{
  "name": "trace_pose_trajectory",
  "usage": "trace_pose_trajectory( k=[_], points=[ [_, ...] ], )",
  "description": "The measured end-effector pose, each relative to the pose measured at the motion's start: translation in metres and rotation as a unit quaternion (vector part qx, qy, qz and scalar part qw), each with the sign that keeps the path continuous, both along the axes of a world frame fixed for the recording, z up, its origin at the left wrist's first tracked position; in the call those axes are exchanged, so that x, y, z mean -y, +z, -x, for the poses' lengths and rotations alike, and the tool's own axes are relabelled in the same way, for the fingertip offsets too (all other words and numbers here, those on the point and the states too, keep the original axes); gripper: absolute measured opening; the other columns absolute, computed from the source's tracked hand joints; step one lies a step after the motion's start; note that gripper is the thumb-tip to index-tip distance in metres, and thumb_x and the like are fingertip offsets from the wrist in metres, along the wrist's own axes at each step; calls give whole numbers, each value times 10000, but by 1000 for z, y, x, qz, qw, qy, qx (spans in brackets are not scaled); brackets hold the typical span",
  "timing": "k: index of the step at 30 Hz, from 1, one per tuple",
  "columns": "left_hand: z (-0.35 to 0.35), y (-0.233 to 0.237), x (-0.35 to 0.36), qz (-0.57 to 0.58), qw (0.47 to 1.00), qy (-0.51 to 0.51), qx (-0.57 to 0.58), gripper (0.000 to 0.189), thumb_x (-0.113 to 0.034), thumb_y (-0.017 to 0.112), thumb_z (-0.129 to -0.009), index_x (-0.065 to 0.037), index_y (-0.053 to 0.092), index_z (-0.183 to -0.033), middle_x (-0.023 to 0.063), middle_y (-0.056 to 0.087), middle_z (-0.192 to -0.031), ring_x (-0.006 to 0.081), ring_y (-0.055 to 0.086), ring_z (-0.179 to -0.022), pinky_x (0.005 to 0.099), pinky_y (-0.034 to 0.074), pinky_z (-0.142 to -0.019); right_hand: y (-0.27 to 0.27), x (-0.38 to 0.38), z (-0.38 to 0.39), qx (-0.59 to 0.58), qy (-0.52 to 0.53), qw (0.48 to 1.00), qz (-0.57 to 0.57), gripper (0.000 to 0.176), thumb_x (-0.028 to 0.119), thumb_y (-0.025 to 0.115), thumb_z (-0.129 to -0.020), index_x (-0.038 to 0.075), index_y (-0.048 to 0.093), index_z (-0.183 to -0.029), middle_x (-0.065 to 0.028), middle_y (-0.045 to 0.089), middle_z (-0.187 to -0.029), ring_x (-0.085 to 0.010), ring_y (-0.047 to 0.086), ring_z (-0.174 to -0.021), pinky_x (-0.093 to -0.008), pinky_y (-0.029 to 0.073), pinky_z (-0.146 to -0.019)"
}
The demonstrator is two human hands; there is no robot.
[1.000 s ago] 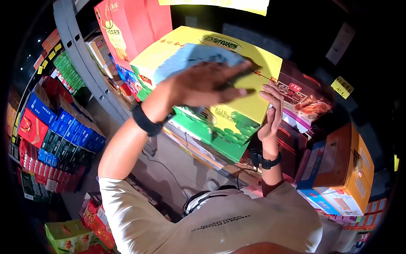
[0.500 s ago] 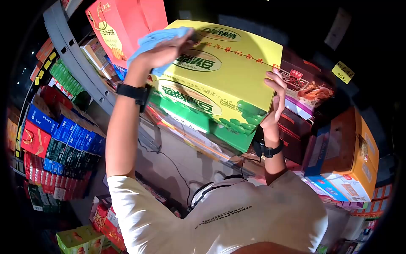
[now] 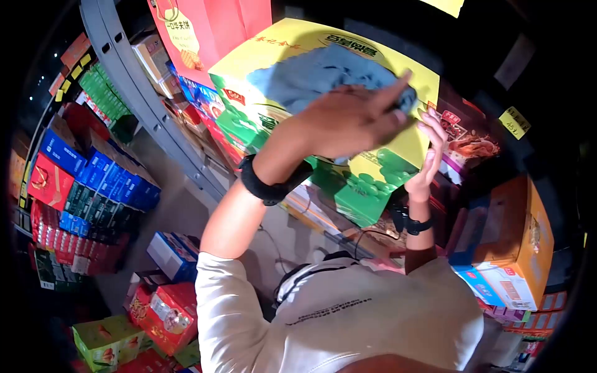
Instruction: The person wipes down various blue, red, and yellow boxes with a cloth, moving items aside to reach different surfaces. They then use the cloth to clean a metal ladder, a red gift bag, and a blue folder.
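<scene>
Soft, light blue cloth (image 3: pixel 305 78) on top of the yellow-green box (image 3: pixel 249 55). My left hand (image 3: pixel 348 124) lies over it, grip unclosed, fingers apart; my right hand (image 3: pixel 426 169), open, meets the seemingly stiff side, a suitable brace; cloth best held under the palm.

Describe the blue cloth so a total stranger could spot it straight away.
Find the tall red paper bag, then the large yellow-and-green cardboard box beside it. On the box's yellow top, partly under the left hand, lies the crumpled blue cloth, soft and wrinkled among stiff printed packaging.
</scene>
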State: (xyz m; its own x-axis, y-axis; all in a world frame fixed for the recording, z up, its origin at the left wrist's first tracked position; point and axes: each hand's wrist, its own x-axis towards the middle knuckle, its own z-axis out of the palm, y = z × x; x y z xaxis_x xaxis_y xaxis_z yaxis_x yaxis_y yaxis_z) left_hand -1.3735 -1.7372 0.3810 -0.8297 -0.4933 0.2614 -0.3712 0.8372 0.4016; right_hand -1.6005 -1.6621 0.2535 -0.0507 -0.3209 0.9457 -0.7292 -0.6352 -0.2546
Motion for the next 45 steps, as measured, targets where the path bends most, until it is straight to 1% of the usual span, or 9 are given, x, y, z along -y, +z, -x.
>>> trace_pose_trajectory(
  k=[2, 4, 12, 17, 24, 33, 38, 42, 45],
  points=[
    [-23, -45, 82, 292, 947, -24, -133, 372, -87, 512, -905, -48, 577, -1270, 248, 345, -1531, 431, 657, -990, 461, 520, -898, 2, -5, 1, 1, -16, 999, -33, 551, 381, 227, -1065, -36, 557, -1211, -207, 522, -1328, -381, 433, -1349, -500, 290, -1152],
    [-58, -37, 120, 55, 990, 101, -83, 350, -206, 394, -1011, -42, 512, -1297, 255, 406, -1477, 472, 608, -1074, 502, 475, -946, 3, -7, 1, 2, -4, 999, -37, 522, 344, 241, -1073, -32, 576, -1211, -204, 515, -1344, -383, 409, -1373, -499, 290, -1156],
    [-87, -27, 158, -14, 968, 251, 15, 558, -446, 376, -1039, -196, 322, -1535, 166, 419, -1526, 345, 376, -1420, 426, 294, -1148, 11, -25, 11, -65, 25, 988, -138, 464, 301, 309, -1066, -2, 449, -1388, -193, 379, -1520, -394, 236, -1483, -511, 216, -1194],
    [-62, -34, 140, -24, 996, 83, -18, 512, -203, 403, -1041, -151, 331, -1544, 137, 414, -1542, 266, 394, -1419, 365, 310, -1161, 15, -28, 9, -66, 44, 986, -147, 562, 35, 327, -890, 23, 406, -1446, -194, 351, -1540, -391, 174, -1508, -507, 188, -1205],
    [23, -2, 33, -169, 954, -243, -46, 394, -169, 402, -1018, -37, 590, -1338, 85, 617, -1341, 173, 568, -1194, 266, 364, -1080, 30, -38, 36, -36, 115, 971, -205, 715, 478, 643, -911, 19, 456, -1426, -182, 427, -1495, -331, 376, -1418, -458, 282, -1169],
    [72, -9, -17, -121, 872, -447, -156, 499, 62, 597, -901, -36, 557, -1389, 94, 588, -1352, 188, 595, -1135, 304, 455, -960, 57, -29, 55, -74, 266, 940, -199, 790, 606, 475, -912, -68, 535, -1319, -241, 557, -1355, -385, 511, -1303, -504, 301, -1151],
    [40, -11, -8, -353, 837, -319, -272, 383, 44, 531, -922, 57, 562, -1304, 152, 682, -1114, 184, 632, -1061, 311, 496, -930, 47, -15, 53, -172, 143, 973, -63, 498, 451, 501, -952, 6, 677, -1088, -193, 618, -1090, -358, 591, -1004, -441, 458, -911],
    [30, -6, -33, 87, 975, -125, -160, 339, -50, 559, -934, -13, 611, -1267, 143, 660, -1137, 266, 634, -1037, 342, 491, -910, 31, -9, 43, -94, 147, 984, 38, 372, 380, 578, -895, 22, 673, -926, -117, 612, -905, -288, 579, -814, -376, 451, -781],
    [29, -17, -45, 101, 991, 38, -79, 349, -112, 585, -944, -32, 607, -1283, 173, 630, -1226, 339, 619, -1072, 372, 486, -894, -5, -9, 46, -53, 150, 987, -22, 239, 210, 635, -779, -3, 617, -886, -155, 570, -891, -314, 565, -764, -370, 460, -688]
  ],
)
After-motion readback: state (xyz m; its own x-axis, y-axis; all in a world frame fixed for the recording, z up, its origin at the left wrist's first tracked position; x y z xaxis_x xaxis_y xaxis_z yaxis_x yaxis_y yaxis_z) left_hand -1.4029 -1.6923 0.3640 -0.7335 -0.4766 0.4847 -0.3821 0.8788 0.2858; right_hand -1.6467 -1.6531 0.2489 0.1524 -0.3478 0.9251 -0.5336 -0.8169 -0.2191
